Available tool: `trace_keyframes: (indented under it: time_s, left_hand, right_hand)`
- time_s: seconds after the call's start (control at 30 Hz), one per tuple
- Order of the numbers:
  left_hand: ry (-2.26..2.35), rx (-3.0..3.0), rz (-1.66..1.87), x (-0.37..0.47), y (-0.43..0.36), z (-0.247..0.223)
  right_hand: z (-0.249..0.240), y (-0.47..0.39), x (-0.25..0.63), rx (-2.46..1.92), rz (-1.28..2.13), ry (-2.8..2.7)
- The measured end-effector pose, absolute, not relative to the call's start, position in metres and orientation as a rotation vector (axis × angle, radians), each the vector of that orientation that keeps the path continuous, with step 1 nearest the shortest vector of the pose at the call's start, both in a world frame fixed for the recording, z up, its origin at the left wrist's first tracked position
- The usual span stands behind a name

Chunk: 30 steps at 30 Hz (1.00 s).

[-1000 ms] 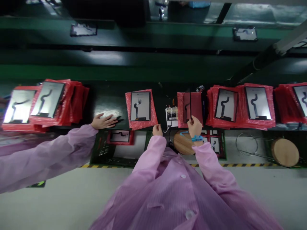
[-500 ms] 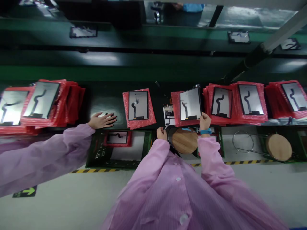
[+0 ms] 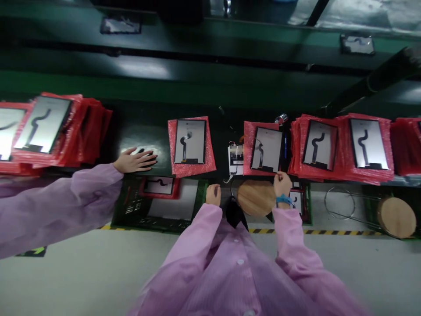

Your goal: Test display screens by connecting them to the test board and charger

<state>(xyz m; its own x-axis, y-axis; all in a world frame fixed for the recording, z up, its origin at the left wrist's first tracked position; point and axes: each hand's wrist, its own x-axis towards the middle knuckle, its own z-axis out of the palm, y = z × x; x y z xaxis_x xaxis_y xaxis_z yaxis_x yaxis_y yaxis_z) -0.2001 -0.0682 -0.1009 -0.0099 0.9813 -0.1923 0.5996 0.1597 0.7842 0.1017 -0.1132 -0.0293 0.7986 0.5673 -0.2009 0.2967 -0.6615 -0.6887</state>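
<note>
My right hand (image 3: 282,184), with a blue wrist strap (image 3: 284,200), is closed at the lower right corner of a display panel (image 3: 267,149). That panel has a silver back and a dark curved ribbon cable, and lies slightly turned on a red bubble-wrap bag (image 3: 249,142). My left hand (image 3: 213,194) hovers before the bench edge with curled fingers and nothing visible in them. Between the hands, farther back, is a small white-and-black board (image 3: 236,159) with a thin wire. Left of it, another display panel (image 3: 190,142) rests on a red bag.
Stacks of red bags with panels stand right (image 3: 368,145) and left (image 3: 42,125). A co-worker's spread hand (image 3: 136,160) lies on the bench at left. Below the edge are a green crate (image 3: 131,206) and round wooden stools (image 3: 256,197). A dark post (image 3: 365,90) slants at right.
The display panel by my right hand has been lowered flatter onto its red bag. My left hand has drawn back from the white board's wire. The view has shifted a little.
</note>
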Motion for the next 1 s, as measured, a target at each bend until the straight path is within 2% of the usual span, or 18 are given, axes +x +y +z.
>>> trace_keyframes:
  time_s: [0.2,0.3,0.5,0.67,0.83,1.0]
  left_hand:
    - [1.522,1.726,0.726,-0.164,-0.043,-0.109]
    - [1.541,1.745,0.736,-0.156,-0.033,-0.112]
    - [1.615,1.764,0.708,-0.166,-0.014,-0.097]
    - [1.483,1.891,0.610,-0.145,0.026,-0.081]
    - [1.378,1.961,0.413,-0.112,0.062,-0.080]
    - [1.364,1.948,0.263,-0.107,0.065,-0.083]
  right_hand:
    - [-0.042,-0.096,0.009,-2.124,0.933,-0.873]
    - [-0.049,-0.070,-0.015,-2.109,0.964,-0.867]
    - [-0.031,-0.025,0.002,-2.203,0.868,-0.846]
    - [-0.017,0.025,0.020,-2.257,0.919,-0.907]
    - [-0.026,0.063,0.020,-2.288,1.023,-0.948]
    - [-0.036,0.075,0.020,-2.243,1.119,-0.930]
